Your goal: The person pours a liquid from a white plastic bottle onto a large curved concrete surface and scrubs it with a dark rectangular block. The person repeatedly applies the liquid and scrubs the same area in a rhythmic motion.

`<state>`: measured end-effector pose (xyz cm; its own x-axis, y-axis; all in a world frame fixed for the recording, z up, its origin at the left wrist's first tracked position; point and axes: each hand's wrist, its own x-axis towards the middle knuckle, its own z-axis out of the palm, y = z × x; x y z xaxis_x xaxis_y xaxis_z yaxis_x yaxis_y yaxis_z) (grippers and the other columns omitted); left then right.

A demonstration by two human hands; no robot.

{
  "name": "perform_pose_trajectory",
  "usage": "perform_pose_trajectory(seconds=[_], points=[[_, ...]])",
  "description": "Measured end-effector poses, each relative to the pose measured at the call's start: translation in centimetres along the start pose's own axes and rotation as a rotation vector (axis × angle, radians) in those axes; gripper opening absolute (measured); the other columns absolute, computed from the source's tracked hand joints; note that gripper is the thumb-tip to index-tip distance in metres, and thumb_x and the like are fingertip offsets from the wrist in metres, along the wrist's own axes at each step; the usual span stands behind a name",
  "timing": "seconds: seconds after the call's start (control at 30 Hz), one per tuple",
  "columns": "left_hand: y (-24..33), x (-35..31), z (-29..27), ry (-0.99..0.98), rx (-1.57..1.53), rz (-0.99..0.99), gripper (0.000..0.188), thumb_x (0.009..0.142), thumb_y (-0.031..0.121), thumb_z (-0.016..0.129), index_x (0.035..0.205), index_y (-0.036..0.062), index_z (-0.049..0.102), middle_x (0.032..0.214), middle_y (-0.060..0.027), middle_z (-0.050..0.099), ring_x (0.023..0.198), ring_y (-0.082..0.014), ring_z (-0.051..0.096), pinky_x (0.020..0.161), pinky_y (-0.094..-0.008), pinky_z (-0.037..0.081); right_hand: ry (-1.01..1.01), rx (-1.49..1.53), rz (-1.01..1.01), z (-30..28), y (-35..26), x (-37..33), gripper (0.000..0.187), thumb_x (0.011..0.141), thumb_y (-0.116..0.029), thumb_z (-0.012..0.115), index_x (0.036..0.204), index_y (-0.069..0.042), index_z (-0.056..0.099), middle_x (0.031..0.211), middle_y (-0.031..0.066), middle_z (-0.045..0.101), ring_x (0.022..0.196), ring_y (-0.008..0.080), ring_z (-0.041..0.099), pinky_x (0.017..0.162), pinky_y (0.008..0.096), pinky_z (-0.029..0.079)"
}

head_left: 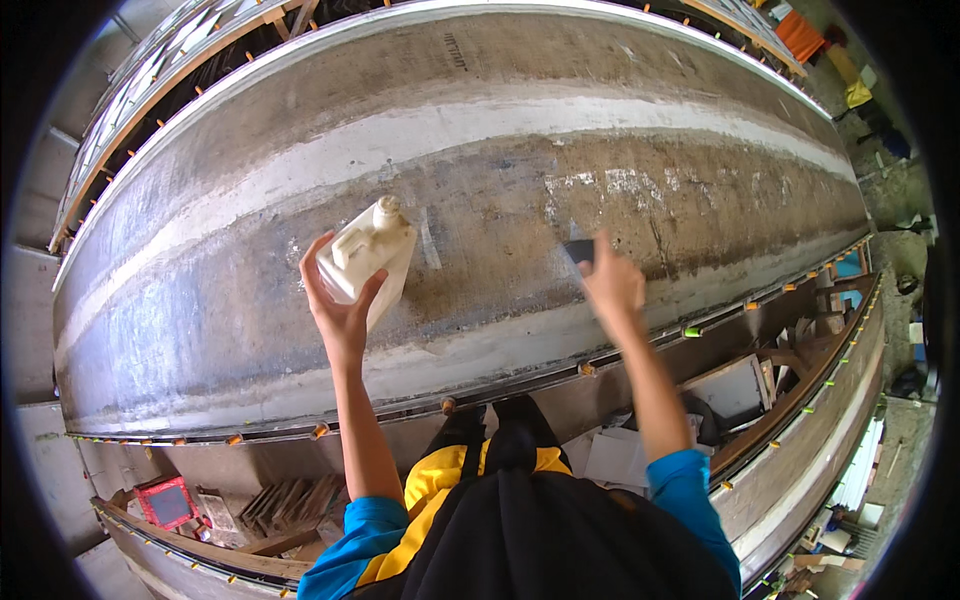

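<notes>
A whitish plastic jug (375, 250) with a screw cap is tilted over the long brown-grey work surface (480, 215). My left hand (342, 305) grips it from the near side, thumb on one side and fingers on the other. To the right, my right hand (615, 285) is closed round a small flat dark tool (577, 252) that looks like a scraper. Motion blurs this hand and tool, so whether the tool touches the surface I cannot tell. Pale worn patches (635, 183) mark the surface beyond my right hand.
A white band (480, 115) runs along the work surface. Orange and green pegs (587, 369) line its near edge. Stacked wooden pieces (290, 505), a red-framed panel (167, 502) and pale sheets (615, 457) lie below. Another long surface (800, 480) stands at the lower right.
</notes>
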<state>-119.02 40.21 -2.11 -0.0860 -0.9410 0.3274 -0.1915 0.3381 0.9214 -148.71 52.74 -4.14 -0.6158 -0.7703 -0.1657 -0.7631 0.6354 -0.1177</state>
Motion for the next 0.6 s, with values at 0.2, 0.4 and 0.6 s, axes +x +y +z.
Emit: perform_pose_trajectory(seconds=[0.2,0.4,0.6], points=[[-0.3,0.5,-1.3,0.046,0.051,-0.009,0.073,0.062,0.019,0.082,0.123,0.0076,0.044,0.122,-0.0088,0.047,0.114,-0.0246,0.044,0.1,-0.0409,0.034,-0.168,0.206,-0.47,1.8,-11.0,-0.2,0.048,0.078,-0.021,0.067,0.117,-0.004,0.044,0.075,0.012,0.064,0.063,0.0212,0.063,0.05,0.0284,0.049],[0.5,0.9,-2.5,0.079,0.011,-0.032,0.074,0.061,0.019,0.083,0.123,0.008,0.044,0.121,-0.0082,0.047,0.114,-0.0242,0.045,0.099,-0.04,0.036,0.066,0.497,0.15,1.8,-1.7,12.4,0.082,0.068,-0.023,0.076,0.134,0.001,0.033,0.113,0.0221,0.058,0.093,0.0269,0.063,0.077,0.0367,0.053],[1.4,1.0,-2.6,0.075,0.125,-0.012,0.072,0.06,0.015,0.083,0.121,0.0091,0.045,0.119,-0.0078,0.049,0.11,-0.0243,0.048,0.095,-0.0402,0.04,0.002,0.468,-0.017,0.4,-9.1,9.7,0.061,0.077,-0.026,0.068,0.125,0.0,0.041,0.075,0.0076,0.061,0.052,0.0138,0.054,0.037,0.0205,0.04]])
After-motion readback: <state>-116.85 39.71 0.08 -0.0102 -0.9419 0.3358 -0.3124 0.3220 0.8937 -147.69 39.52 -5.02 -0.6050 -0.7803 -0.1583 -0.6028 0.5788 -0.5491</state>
